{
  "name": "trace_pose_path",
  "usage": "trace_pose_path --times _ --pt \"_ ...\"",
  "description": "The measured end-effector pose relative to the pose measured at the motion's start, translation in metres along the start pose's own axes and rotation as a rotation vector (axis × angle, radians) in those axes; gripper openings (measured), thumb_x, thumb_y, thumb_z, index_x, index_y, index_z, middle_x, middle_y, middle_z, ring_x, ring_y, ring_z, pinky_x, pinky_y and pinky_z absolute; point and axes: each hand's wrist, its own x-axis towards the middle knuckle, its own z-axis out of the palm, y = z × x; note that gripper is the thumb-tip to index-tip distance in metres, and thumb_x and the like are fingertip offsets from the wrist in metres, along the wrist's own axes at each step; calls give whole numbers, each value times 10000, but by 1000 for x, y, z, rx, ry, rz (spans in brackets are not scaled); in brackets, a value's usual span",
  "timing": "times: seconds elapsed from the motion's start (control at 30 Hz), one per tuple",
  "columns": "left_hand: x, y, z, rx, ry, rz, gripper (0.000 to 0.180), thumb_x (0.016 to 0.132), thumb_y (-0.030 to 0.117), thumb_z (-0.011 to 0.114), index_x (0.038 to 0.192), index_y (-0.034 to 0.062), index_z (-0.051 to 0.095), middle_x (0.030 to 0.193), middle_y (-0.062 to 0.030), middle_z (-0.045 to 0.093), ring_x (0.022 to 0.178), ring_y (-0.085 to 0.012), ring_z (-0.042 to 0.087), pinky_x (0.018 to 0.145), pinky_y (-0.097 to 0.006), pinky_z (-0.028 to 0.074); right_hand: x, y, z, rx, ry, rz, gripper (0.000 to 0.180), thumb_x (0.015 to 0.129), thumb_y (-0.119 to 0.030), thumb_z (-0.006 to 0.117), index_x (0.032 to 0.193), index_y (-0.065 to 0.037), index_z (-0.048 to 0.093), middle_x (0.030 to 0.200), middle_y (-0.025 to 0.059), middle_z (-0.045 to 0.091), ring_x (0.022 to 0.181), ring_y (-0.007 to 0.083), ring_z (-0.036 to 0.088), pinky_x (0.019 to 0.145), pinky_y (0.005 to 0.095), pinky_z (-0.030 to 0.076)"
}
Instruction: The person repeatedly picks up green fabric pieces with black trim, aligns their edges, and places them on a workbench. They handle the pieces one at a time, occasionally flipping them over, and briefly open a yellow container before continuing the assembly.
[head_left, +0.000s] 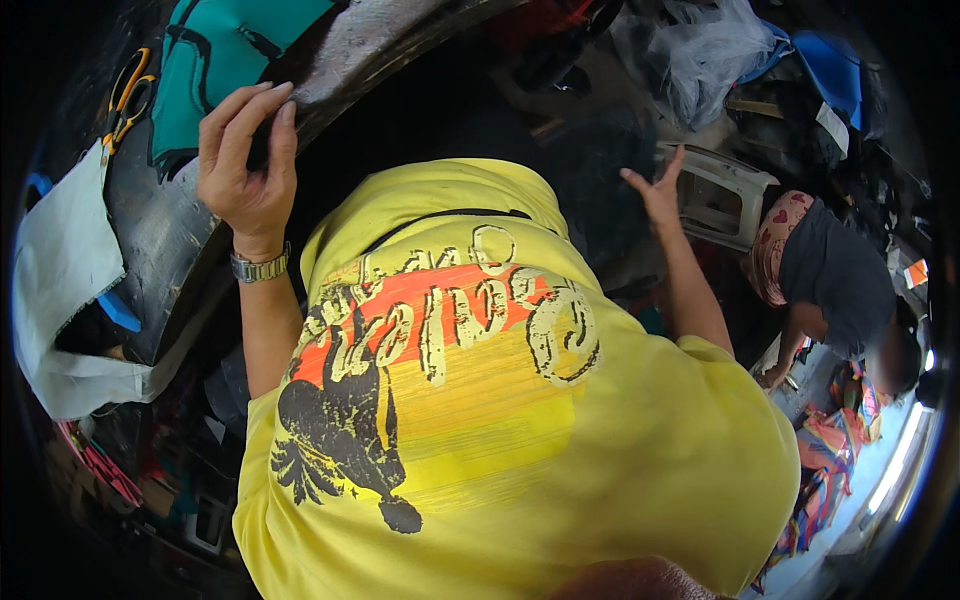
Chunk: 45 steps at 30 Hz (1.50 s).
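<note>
left hand [245,165] pinches the dark fabric edge [262,140] on the curved black worktable [160,230] beside the teal piece [215,70]; right hand [655,190] hangs open-fingered and empty near a white plastic stool [720,195]

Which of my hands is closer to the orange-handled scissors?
Left. Your left hand rests on the dark work surface just right of the scissors, beside the teal fabric. Your right hand is raised far across, near the white plastic stool.
</note>
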Motion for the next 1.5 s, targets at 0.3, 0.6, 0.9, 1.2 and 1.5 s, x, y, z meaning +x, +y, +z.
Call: trace_pose_path --times 0.3,0.6,0.9,1.2,1.5 --pt "2 3 -1 -45 12 -27 206 790 13 784 985 70 755 994 -90 694 892 -240 681 784 -332 557 -27 -17 50 -308 -146 -295 1040 822 -119 766 1599 -40 80 1634 243 181 1518 380 182 1230 417 196" --pt "1 6 -4 -105 10 -31 205 789 -5 772 983 54 744 985 -99 689 873 -247 677 749 -324 553 5 -136 55 -610 -215 -252 942 842 -40 706 1608 -205 184 1266 232 603 1027 387 648 943 424 505" --pt "5 12 -12 -240 -57 -72 237 760 64 812 981 66 727 976 -91 683 866 -264 665 757 -343 551 3 -332 165 10 -492 -1218 973 747 -83 821 1564 -94 291 1487 151 465 1423 326 408 1170 425 327" --pt "-10 43 -15 -650 -194 -564 492 884 87 745 1342 24 578 1088 -73 625 869 -128 639 762 -257 518 12 -397 219 -164 -558 -1473 1042 665 -118 813 1564 -99 286 1501 186 425 1384 387 403 1164 459 330" --pt "4 46 -2 -1342 216 -551 485 939 134 672 1385 23 515 1236 -64 604 1140 -152 563 981 -319 465 -21 -367 195 135 -499 -1367 1150 627 -83 840 1578 -58 194 1446 164 413 1306 292 465 1115 400 363"
